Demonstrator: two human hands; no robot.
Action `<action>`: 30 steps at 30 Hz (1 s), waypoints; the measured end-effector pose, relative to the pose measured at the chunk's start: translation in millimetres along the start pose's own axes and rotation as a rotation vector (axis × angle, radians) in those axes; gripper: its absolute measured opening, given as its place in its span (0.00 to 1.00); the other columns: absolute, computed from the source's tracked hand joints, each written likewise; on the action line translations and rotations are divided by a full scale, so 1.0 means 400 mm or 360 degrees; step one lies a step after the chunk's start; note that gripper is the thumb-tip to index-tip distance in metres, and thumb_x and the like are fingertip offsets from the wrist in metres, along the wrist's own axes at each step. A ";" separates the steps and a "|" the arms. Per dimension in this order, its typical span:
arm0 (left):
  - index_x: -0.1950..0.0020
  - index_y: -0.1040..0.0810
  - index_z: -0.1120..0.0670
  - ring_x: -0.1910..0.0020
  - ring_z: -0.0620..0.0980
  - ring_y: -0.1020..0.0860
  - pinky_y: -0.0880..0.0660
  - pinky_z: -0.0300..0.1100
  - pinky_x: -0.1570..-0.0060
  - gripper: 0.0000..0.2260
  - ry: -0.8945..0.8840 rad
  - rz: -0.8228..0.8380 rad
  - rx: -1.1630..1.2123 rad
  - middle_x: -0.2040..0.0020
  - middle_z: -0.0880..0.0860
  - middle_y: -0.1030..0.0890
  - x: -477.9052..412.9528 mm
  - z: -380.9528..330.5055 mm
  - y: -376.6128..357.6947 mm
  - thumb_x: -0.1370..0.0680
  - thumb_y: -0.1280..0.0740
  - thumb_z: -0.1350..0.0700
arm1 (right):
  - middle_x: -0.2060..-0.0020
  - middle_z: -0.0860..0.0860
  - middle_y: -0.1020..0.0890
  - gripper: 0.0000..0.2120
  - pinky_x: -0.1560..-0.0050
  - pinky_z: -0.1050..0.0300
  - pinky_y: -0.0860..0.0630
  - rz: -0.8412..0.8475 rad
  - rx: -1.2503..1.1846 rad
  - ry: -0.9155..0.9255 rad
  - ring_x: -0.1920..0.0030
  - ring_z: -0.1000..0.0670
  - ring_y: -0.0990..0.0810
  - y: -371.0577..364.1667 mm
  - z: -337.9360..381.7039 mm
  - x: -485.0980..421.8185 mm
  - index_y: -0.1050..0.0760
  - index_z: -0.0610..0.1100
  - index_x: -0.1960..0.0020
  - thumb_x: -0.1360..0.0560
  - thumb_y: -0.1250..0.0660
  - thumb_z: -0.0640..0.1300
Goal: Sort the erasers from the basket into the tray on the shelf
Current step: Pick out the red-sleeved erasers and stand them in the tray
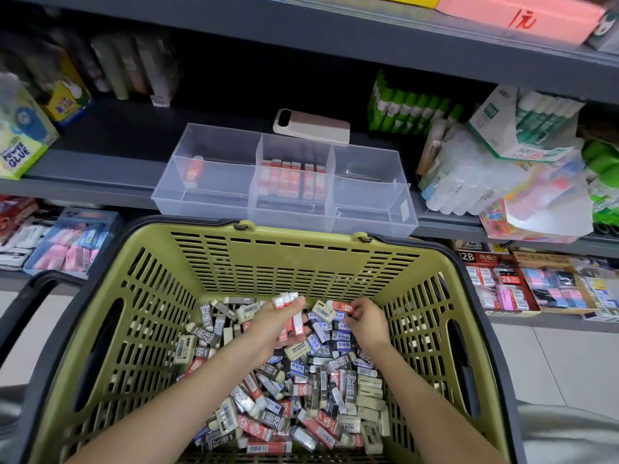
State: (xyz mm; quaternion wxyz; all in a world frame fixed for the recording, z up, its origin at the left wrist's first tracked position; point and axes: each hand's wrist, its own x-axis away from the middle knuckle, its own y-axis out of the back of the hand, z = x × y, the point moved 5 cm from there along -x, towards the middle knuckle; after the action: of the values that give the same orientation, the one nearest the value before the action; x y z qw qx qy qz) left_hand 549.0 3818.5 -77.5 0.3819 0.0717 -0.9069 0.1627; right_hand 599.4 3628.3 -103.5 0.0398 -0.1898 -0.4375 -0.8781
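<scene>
The left hand [278, 324] is curled round a small bundle of red-and-white erasers [290, 311], three as far as I can count. They lie side by side, their long axes pointing up and away toward the shelf. The right hand [366, 324], near it but apart, pinches a single red-sleeved eraser [343, 307] between thumb and fingertips. That one lies crosswise, its long axis running left to right. Both hands are low in the green basket [301, 259], over the far end of the mixed eraser heap [301, 396] of red, blue, grey and cream pieces.

Beyond the basket's far wall and higher up, the clear divided tray [288, 216] sits at the front edge of the grey shelf [100, 162]. Its middle compartment holds a row of red erasers [291, 179] standing on end, and its left compartment holds one lone red eraser [194, 170]. A phone [311, 125] lies behind the tray, and green glue sticks [412, 110] stand off to the right.

The tray lies straight ahead of and above the hands. The left hand sits almost directly below the middle compartment, and the right hand is further toward the right-hand one. On that showing, the left bundle, held end-up, looks the readier to join the red row. The right hand's eraser would likely want turning upright first.
</scene>
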 end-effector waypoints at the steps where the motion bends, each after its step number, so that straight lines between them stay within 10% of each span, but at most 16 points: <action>1: 0.45 0.21 0.59 0.63 0.53 0.18 0.19 0.43 0.67 0.11 -0.0029 0.0014 -0.0070 0.57 0.57 0.18 0.008 -0.008 0.002 0.24 0.31 0.55 | 0.66 0.53 0.27 0.13 0.60 0.60 0.33 -0.0003 0.0003 -0.0029 0.59 0.50 0.26 0.001 0.000 -0.003 0.26 0.39 0.43 0.27 0.31 0.37; 10: 0.50 0.23 0.58 0.69 0.49 0.18 0.21 0.41 0.70 0.08 -0.0231 0.0034 -0.0263 0.61 0.55 0.18 0.094 -0.096 0.060 0.25 0.30 0.55 | 0.65 0.53 0.24 0.11 0.66 0.64 0.33 -0.0116 0.0085 0.0135 0.63 0.50 0.24 -0.024 0.041 0.019 0.29 0.47 0.64 0.27 0.32 0.36; 15: 0.51 0.22 0.57 0.69 0.48 0.20 0.22 0.42 0.69 0.06 -0.0353 -0.0033 -0.0342 0.62 0.55 0.19 0.129 -0.137 0.109 0.25 0.30 0.56 | 0.52 0.47 0.19 0.11 0.53 0.54 0.24 -0.0089 0.0264 0.0176 0.53 0.47 0.21 -0.009 0.091 0.041 0.23 0.43 0.43 0.25 0.34 0.37; 22: 0.52 0.19 0.56 0.69 0.45 0.22 0.25 0.39 0.69 0.09 -0.0547 0.0031 -0.0428 0.66 0.51 0.19 0.209 -0.210 0.099 0.28 0.27 0.54 | 0.61 0.46 0.15 0.06 0.61 0.61 0.24 0.0642 -0.1313 0.0094 0.61 0.52 0.19 0.072 0.288 0.206 0.21 0.42 0.53 0.29 0.30 0.35; 25: 0.53 0.17 0.54 0.68 0.46 0.22 0.26 0.37 0.70 0.11 -0.0691 0.0184 -0.0446 0.66 0.50 0.18 0.265 -0.259 0.087 0.31 0.27 0.49 | 0.59 0.46 0.15 0.06 0.59 0.63 0.24 0.0899 -0.1324 0.0342 0.60 0.53 0.18 0.100 0.397 0.288 0.22 0.41 0.52 0.29 0.30 0.36; 30: 0.64 0.17 0.53 0.75 0.43 0.26 0.30 0.33 0.75 0.04 -0.0889 0.0151 -0.0428 0.70 0.50 0.19 0.320 -0.343 0.119 0.29 0.27 0.55 | 0.64 0.50 0.20 0.11 0.56 0.58 0.23 0.0545 -0.0966 0.0801 0.62 0.53 0.22 0.156 0.536 0.307 0.23 0.45 0.54 0.31 0.27 0.33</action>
State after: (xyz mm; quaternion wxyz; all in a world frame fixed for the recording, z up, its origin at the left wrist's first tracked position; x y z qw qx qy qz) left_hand 539.5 3910.3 92.5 0.1158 0.0201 -0.9925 0.0330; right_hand 564.3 3769.9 105.6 0.2327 -0.0427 -0.0983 -0.9666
